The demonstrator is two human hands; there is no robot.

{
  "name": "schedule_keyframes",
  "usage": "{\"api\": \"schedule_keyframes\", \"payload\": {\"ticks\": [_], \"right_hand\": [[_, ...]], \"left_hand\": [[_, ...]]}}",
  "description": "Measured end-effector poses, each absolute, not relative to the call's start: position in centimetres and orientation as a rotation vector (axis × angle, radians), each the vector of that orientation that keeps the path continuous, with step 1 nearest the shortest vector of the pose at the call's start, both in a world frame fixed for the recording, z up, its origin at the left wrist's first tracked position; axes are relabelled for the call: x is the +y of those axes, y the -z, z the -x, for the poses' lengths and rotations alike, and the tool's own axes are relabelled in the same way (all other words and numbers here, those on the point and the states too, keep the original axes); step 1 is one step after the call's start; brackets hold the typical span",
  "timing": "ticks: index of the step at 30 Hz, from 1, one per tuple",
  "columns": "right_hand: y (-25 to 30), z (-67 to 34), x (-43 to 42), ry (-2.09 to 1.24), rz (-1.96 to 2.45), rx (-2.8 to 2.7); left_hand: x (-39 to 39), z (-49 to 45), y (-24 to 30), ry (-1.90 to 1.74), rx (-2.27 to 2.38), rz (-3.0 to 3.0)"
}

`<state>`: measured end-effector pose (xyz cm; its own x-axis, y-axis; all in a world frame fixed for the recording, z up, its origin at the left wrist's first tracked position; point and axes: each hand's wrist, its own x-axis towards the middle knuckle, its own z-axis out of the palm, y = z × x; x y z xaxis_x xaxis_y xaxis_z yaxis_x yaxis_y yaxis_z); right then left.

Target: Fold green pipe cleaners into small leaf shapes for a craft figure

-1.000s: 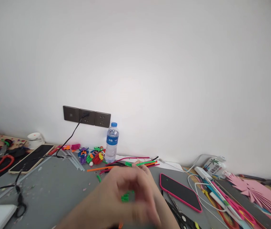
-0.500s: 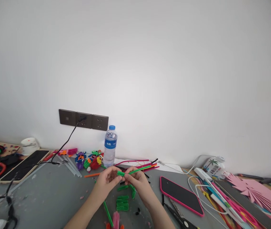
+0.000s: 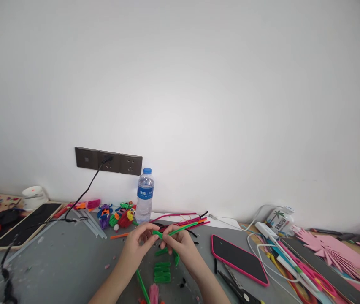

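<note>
Between my two hands is a green pipe cleaner (image 3: 184, 227), its free length sticking out to the upper right past my right hand. My left hand (image 3: 141, 242) pinches its folded end between thumb and fingers. Close against it, my right hand (image 3: 175, 240) grips the same pipe cleaner, the fingertips almost touching the left ones. Under the hands on the grey mat lie folded green pipe cleaner bundles (image 3: 162, 272). A straight green pipe cleaner (image 3: 142, 287) and a pink bundle (image 3: 153, 293) lie nearer to me.
A water bottle (image 3: 144, 196) stands by the wall, beside small pipe cleaner figures (image 3: 104, 216). Right of my hands are a pink-cased phone (image 3: 239, 260) and black scissors (image 3: 238, 289). Another phone (image 3: 26, 226) and a black cable (image 3: 86, 190) are at left.
Both hands stay together on the green pipe cleaner; the fingers have shifted slightly and less of the folded end shows. The whole view has moved a little.
</note>
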<state>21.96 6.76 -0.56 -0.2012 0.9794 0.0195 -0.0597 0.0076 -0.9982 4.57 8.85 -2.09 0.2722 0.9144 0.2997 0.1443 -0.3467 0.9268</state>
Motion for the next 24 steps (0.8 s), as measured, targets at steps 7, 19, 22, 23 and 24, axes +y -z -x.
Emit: {"api": "schedule_keyframes", "payload": {"ticks": [7, 19, 22, 23, 24], "right_hand": [[0.79, -22.06, 6.94, -1.424, 0.957, -1.227], [0.21, -22.09, 6.41, -1.537, 0.833, -1.136], [0.44, -22.08, 6.52, -1.521, 0.845, -1.157], [0.54, -22.08, 6.56, -1.514, 0.851, -1.162], [0.63, -22.08, 6.59, -1.507, 0.86, -1.162]], "left_hand": [[8.86, -4.45, 2.41, -1.202, 0.987, -1.718], [8.92, -4.36, 1.93, -1.191, 0.983, -1.691], [8.85, -4.31, 1.85, -1.182, 0.994, -1.696], [8.82, -4.31, 1.81, -1.18, 0.999, -1.694], [8.79, -4.32, 1.76, -1.178, 1.005, -1.693]]}}
